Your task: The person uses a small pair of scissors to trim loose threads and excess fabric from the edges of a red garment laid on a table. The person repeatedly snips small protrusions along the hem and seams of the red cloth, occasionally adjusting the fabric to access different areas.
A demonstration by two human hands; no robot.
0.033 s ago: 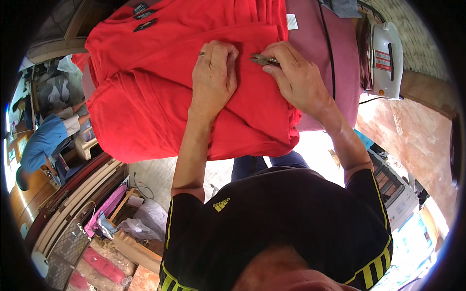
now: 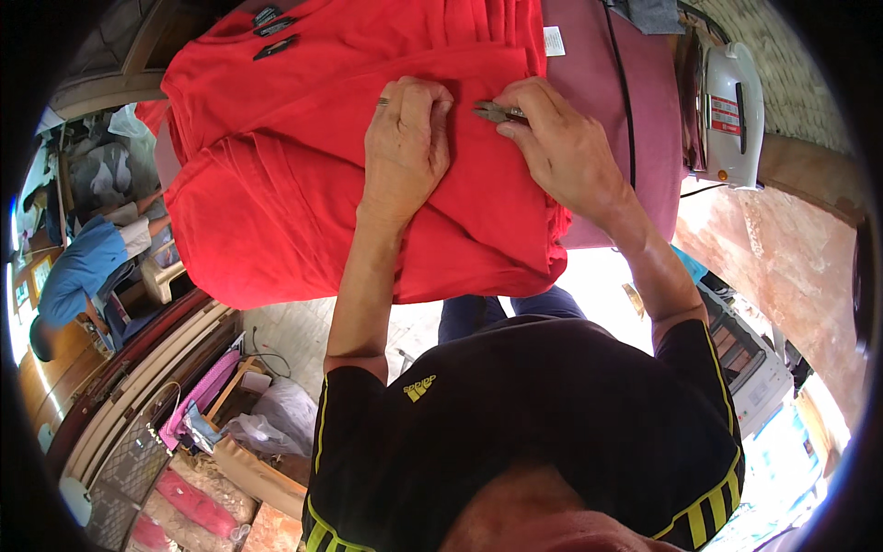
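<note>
A heap of red shirts (image 2: 303,184), layered and folded, covers most of the padded board in front of me. Dark neck labels (image 2: 274,46) show at its far left. My left hand (image 2: 405,138), with a ring on one finger, rests on the red cloth with its fingers curled in a pinch; the fingertips hide whatever is between them. A short way to its right, my right hand (image 2: 561,138) grips small metal thread snips (image 2: 492,111). Their blades point left toward my left hand, just above the cloth. Most of the snips' handle is hidden in the palm.
A mauve padded board (image 2: 589,147) lies under the shirts, crossed by a black cord (image 2: 624,92). An iron (image 2: 731,115) stands at its right end. Grey cloth (image 2: 648,14) lies at the far edge. Another person in a blue top (image 2: 83,271) is at the left, away from the board.
</note>
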